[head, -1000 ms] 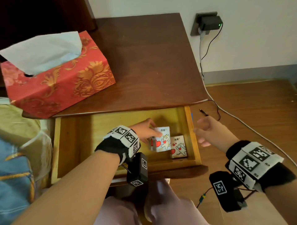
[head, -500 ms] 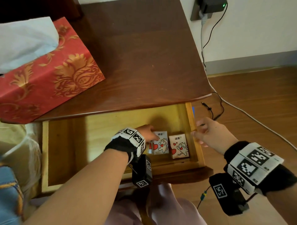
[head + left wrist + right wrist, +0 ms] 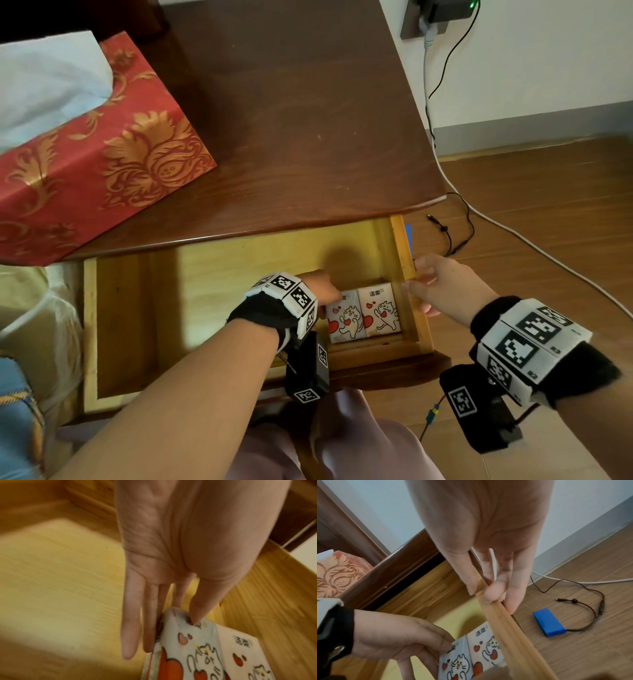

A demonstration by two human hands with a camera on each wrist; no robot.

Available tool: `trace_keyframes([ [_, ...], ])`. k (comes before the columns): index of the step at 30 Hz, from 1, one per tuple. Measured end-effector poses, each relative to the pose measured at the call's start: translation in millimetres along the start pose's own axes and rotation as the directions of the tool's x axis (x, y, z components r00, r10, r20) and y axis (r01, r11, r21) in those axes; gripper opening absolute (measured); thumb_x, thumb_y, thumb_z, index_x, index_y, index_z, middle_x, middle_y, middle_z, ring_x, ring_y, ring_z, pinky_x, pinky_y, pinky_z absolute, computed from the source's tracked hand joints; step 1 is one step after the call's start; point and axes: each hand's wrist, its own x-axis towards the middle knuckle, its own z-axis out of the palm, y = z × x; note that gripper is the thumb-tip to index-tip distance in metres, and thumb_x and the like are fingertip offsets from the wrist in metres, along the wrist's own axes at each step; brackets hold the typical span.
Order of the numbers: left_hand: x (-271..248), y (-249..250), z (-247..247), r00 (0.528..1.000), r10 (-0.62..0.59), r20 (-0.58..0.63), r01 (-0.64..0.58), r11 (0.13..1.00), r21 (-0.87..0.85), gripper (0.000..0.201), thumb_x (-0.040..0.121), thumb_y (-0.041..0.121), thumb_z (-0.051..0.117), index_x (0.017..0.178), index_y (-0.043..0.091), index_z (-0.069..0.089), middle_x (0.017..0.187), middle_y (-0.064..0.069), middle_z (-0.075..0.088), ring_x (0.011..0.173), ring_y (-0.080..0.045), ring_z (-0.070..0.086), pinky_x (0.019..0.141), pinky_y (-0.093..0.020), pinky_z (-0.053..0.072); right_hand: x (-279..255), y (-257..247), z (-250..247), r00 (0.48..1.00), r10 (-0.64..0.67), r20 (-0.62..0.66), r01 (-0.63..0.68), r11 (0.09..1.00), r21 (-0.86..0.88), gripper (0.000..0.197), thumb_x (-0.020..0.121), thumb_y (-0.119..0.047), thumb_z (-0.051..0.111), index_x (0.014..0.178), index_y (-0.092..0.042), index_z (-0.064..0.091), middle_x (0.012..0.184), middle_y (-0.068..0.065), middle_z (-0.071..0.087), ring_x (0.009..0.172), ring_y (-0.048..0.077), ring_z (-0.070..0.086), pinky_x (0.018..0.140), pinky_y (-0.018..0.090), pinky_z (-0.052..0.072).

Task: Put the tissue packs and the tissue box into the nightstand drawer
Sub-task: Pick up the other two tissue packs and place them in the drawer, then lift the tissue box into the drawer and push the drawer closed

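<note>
Tissue packs now flush — in drawer

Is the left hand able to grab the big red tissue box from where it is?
Probably yes. The left hand only touches a tissue pack in the open drawer, and the red tissue box sits on the nightstand top on that side, with nothing between them.
</note>
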Motion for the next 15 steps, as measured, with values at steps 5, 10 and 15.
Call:
trace_keyframes([
  [5,-18,-4,-8,0.996,0.05,-0.071,-0.05,0.999,0.01,0.035,0.094,0.021,0.041,0.123,0.003,0.051,0.109,-0.014,0.059,0.104,-0.023,0.056,0.071,-0.028,0.048,-4,1,1,1.0,0.017,-0.021,-0.017,1.0,0.019,0.039,0.089,-0.023,0.051,0.125,-0.009,0.046,0.078,0.003,0.061,0.082,0.027,0.069,0.084,0.036,0.055],
  [10,-70,-10,-22,0.957,0.197,-0.211,-0.198,0.98,0.017,0.038,0.094,0.026,0.042,0.128,0.011,0.05,0.132,-0.01,0.056,0.121,-0.023,0.052,0.097,-0.032,0.041,-20,-7,-6,0.997,0.047,-0.057,-0.042,0.996,0.08,0.031,0.087,-0.017,0.053,0.117,-0.008,0.053,0.085,0.013,0.069,0.092,0.029,0.068,0.091,0.04,0.052],
  [15,-129,-25,-38,0.857,0.346,-0.382,-0.42,0.898,-0.13,0.028,0.092,0.023,0.045,0.115,0.014,0.058,0.108,-0.005,0.068,0.107,-0.019,0.062,0.076,-0.022,0.044,-51,-41,-13,0.994,-0.078,-0.078,0.074,0.996,-0.054,0.025,0.087,-0.017,0.052,0.11,-0.009,0.057,0.099,0.013,0.067,0.092,0.026,0.063,0.093,0.041,0.05],
])
